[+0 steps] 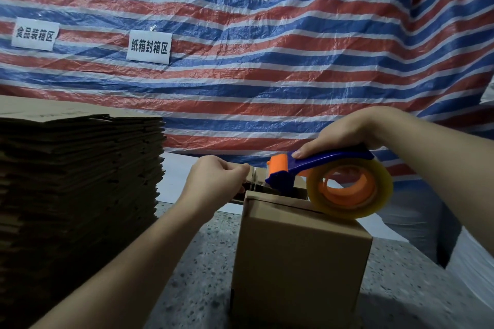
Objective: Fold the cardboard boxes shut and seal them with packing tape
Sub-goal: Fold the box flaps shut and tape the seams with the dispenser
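A brown cardboard box [299,256] stands on the speckled floor at centre, its near top flaps folded down. A blue and orange tape dispenser [318,168] with a clear tape roll [350,189] rests on the box top. My right hand [339,136] grips the dispenser's blue handle from above. My left hand [213,181] pinches the free end of the clear tape just left of the dispenser's orange head, above the box's far left corner. The box's far side is hidden behind the dispenser and my hands.
A tall stack of flattened cardboard boxes [80,195] fills the left side. A red, white and blue striped tarp [267,35] hangs behind, with two paper signs [149,47]. White sacks [427,230] stand at the right. Speckled floor [203,262] lies between stack and box.
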